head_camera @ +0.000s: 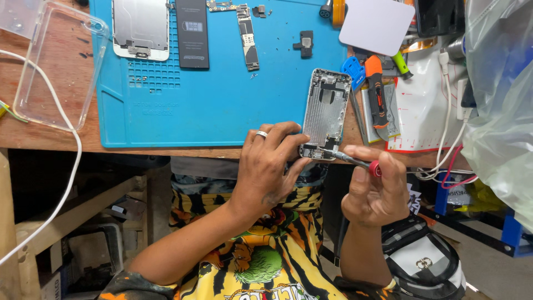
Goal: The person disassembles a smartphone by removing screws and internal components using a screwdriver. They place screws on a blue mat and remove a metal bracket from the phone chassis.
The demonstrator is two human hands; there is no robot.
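The phone shell (325, 111) is a silver metal back housing, opened up and stripped, its inside facing up, with small dark parts and brackets showing near its top end and bottom end. It lies at the near edge of the table (50, 130), partly on the right border of the blue mat (222, 105), its lower end sticking just past the table edge.

The left hand (269, 164), wearing a ring, has its fingers closed on the lower end of the shell, thumb and forefinger pinching its left corner. The right hand (377, 189) has its fingers clamped on a thin screwdriver (352, 160) with a red cap, whose tip touches the bottom end of the shell.

On the mat, well apart from the shell, lie a white phone screen (141, 28) face down, a black battery (192, 33), a narrow circuit board (247, 36) and a small black part (305, 43). Left of the mat a clear phone case (53, 66) rests on the bare wood, with a white cable (69, 139) running past it. Just right of the shell are a blue plastic pick (353, 72), an orange and black tool (377, 94) and a white pad (377, 25). Further right are white charging cables (447, 111) and a clear plastic bag (499, 89). Below the table edge show the person's yellow patterned shirt (266, 255) and wooden shelves (78, 216).
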